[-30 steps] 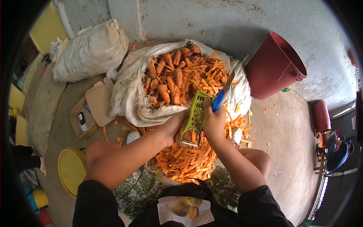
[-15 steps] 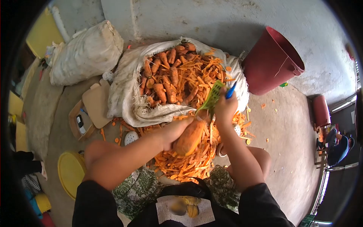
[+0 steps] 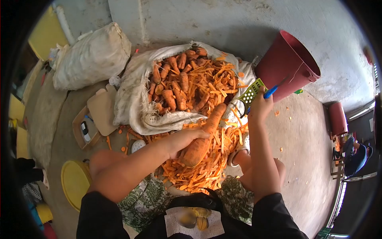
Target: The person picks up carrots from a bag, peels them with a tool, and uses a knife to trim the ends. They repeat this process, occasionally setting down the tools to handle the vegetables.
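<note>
My left hand is wrapped round the thick end of a big carrot, which points away and to the right. In my right hand is a green peeler with holes in its flat body, together with a blue-handled knife. The peeler is apart from the carrot, to the right of its far tip. Below the carrot lies a heap of orange peelings between my legs. Just beyond my hands, an open white sack holds several carrots and more peel strips.
A red bucket leans by the wall at right. A full white sack lies back left. Nearer are an open cardboard box and a yellow round container. Another person is at far right.
My right hand has moved right and slightly down with the peeler and knife, away from the carrot. The carrot's far end now shows fully, still held in my left hand.
</note>
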Motion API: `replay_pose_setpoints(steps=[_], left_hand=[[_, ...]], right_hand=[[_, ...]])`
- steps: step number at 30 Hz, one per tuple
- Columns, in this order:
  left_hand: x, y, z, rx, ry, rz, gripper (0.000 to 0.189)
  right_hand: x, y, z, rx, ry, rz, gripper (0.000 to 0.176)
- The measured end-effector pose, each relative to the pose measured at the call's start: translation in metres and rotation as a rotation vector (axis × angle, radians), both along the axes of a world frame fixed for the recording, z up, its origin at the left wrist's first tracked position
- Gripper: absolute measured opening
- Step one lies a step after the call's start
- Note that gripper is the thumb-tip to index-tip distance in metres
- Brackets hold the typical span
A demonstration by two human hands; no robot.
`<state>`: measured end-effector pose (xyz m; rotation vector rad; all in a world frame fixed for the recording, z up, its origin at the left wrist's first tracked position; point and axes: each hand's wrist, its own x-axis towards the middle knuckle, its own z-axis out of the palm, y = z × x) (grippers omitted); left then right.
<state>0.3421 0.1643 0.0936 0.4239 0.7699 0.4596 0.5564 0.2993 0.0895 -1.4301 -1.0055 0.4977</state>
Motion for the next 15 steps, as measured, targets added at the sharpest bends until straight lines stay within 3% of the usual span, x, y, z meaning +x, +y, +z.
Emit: replay_pose_setpoints(steps=[2, 6, 9, 12, 15], left_hand=[[0.001, 0.003, 0.000, 0.148, 0.262, 0.095, 0.039], [0.004, 0.005, 0.006, 0.346, 0.463, 0.133, 0.037], [-0.002, 0.011, 0.001, 0.175, 0.286, 0.170, 0.033], [-0.002, 0.014, -0.023, 0.163, 0.152, 0.233, 0.034], [0.007, 0.012, 0.000, 0.062, 0.068, 0.383, 0.031]], right_hand=[[-0.020, -0.016, 0.013, 0.036, 0.075, 0.114, 0.023], [-0.034, -0.025, 0.012, 0.057, 0.128, 0.244, 0.023], [-0.051, -0.040, 0.020, -0.013, 0.271, 0.330, 0.020], [-0.066, -0.057, 0.018, -0.137, 0.306, 0.441, 0.022], [-0.082, -0.076, 0.018, -0.173, 0.286, 0.554, 0.019]])
